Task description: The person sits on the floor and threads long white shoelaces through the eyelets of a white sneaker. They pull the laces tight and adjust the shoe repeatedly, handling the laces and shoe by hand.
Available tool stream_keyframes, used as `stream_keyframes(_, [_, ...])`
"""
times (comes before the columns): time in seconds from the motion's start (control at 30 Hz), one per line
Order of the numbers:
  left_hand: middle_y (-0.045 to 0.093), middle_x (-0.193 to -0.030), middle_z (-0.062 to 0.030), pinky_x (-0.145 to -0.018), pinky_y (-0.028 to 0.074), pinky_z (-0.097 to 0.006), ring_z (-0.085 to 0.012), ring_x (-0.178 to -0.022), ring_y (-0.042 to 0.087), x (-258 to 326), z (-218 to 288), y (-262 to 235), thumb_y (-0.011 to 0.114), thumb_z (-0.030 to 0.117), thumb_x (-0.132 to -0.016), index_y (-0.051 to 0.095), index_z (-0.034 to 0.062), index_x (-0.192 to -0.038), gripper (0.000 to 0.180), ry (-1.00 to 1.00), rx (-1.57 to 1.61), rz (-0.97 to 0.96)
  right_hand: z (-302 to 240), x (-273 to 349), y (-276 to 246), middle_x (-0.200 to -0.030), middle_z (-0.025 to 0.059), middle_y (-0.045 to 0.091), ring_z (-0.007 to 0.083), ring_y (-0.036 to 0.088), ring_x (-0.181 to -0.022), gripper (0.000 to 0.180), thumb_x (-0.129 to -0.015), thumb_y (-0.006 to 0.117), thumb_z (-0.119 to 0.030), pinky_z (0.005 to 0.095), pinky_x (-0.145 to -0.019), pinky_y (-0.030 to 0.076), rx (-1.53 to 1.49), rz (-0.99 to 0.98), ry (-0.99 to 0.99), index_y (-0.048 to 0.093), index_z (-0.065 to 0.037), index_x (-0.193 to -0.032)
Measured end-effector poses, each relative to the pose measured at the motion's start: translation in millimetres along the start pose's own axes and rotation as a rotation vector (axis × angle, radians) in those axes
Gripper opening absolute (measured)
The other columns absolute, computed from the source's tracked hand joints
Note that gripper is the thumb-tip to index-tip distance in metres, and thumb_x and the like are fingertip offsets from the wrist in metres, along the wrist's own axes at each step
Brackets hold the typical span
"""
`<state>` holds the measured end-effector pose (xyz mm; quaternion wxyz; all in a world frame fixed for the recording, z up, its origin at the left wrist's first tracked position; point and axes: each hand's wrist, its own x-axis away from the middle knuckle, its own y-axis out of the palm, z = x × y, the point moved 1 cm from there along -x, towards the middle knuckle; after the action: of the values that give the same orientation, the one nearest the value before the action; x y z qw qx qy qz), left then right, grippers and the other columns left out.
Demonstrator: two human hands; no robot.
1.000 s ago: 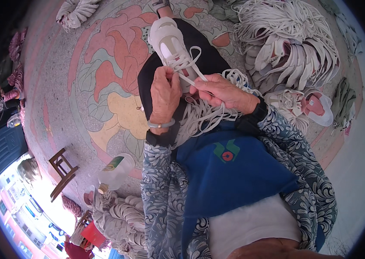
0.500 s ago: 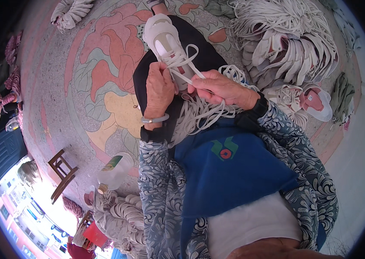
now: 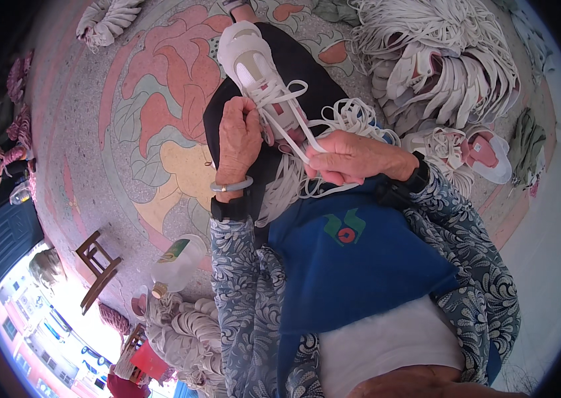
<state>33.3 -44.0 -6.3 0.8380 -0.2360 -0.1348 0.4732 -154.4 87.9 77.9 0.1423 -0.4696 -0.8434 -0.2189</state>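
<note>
shoe lies on dark lap, toe away, so eyelets face up | left hand clasps shoe's side, steadying it | right hand pinches white lace taut below shoe | loose laces just right of shoe

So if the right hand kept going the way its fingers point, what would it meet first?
Probably the left hand, which steadies the white shoe. The right hand pinches a white lace and points leftward; depth is unclear.
</note>
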Motion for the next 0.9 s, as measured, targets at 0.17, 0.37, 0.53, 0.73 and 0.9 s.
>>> stream_keyframes(0.17, [0.056, -0.096, -0.0175, -0.075, 0.047, -0.041, -0.0312, -0.086, 0.058, -3.5, 7.9, 1.3, 0.057, 0.009, -0.087, 0.053, -0.0003, -0.100, 0.017, -0.175, 0.157, 0.069, -2.1, 8.6, -2.3, -0.054, 0.0009, 0.049, 0.0084, 0.046, -0.042, 0.034, -0.097, 0.042, -0.026, 0.0234, -0.043, 0.037, 0.153, -0.036, 0.031, 0.059, 0.001, -0.086])
stream_keyframes(0.37, [0.046, -0.123, -0.0297, -0.091, 0.044, -0.044, -0.0403, -0.108, 0.054, -44.2, 21.7, 2.4, 0.070, 0.043, -0.081, 0.033, -0.0077, -0.131, 0.081, 0.111, -0.160, 0.214, 9.1, 3.2, 5.0, -0.057, -0.0010, 0.050, 0.0082, 0.046, -0.041, 0.031, -0.100, 0.045, -0.029, 0.0230, -0.042, 0.039, 0.161, -0.033, 0.054, 0.058, -0.001, -0.092])
stream_keyframes(0.53, [0.049, -0.123, -0.0339, -0.095, 0.044, -0.046, -0.0444, -0.113, 0.054, -59.6, -1.4, 2.7, 0.062, 0.064, -0.079, 0.026, -0.0087, -0.135, 0.099, -0.058, 0.027, 0.014, 1.0, 14.0, 16.8, -0.057, 0.0016, 0.051, 0.0126, 0.052, -0.047, 0.029, -0.099, 0.044, -0.027, 0.0285, -0.047, 0.043, 0.304, -0.150, -0.067, 0.056, -0.003, -0.089])
stream_keyframes(0.73, [0.052, -0.120, -0.0344, -0.094, 0.044, -0.046, -0.0452, -0.111, 0.056, -70.4, -12.6, 1.2, 0.063, 0.066, -0.076, 0.030, -0.0079, -0.134, 0.100, -0.122, 0.019, 0.020, -14.5, 15.0, 48.0, -0.057, 0.0075, 0.052, 0.0237, 0.056, -0.051, 0.028, -0.099, 0.041, -0.023, 0.0343, -0.051, 0.043, 0.519, -0.288, -0.359, 0.049, -0.003, -0.082])
stream_keyframes(0.9, [0.057, -0.113, -0.0261, -0.089, 0.046, -0.041, -0.0368, -0.104, 0.059, -56.9, -7.4, -0.7, 0.065, 0.055, -0.081, 0.035, -0.0057, -0.132, 0.085, -0.041, -0.032, 0.225, -19.2, 7.8, 58.3, -0.052, 0.0080, 0.052, 0.0235, 0.058, -0.050, 0.027, -0.099, 0.041, -0.022, 0.0370, -0.050, 0.044, 0.418, -0.386, -0.467, 0.047, -0.003, -0.081])
